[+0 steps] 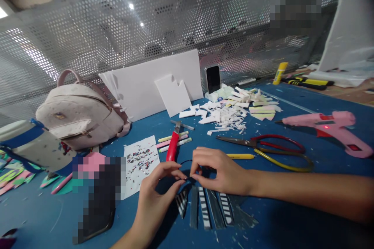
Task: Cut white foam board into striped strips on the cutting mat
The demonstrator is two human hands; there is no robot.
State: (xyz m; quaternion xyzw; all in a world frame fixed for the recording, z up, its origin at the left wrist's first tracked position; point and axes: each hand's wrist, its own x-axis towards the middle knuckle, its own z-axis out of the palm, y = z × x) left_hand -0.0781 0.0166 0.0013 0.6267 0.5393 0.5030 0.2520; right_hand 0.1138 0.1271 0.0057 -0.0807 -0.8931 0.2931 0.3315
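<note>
My left hand (154,192) and my right hand (220,170) meet at the middle of the blue table, each in a pinch. Between their fingertips is a small dark piece (190,181), too small and covered to make out its kind. Just below the fingers lie several dark strips (193,208); some, like this striped strip (203,207), have white bars. A red-handled cutter (173,145) lies just beyond my left hand. A yellow pen (241,156) and large scissors (251,142) with red and yellow handles lie beyond my right hand.
A pink glue gun (333,124) with a lit red light lies at the right. White foam scraps (224,114) are heaped at the back. Paper with glittery bits (142,163), capped markers (175,140), a phone (97,202), a backpack (82,114) and a tumbler (29,143) occupy the left.
</note>
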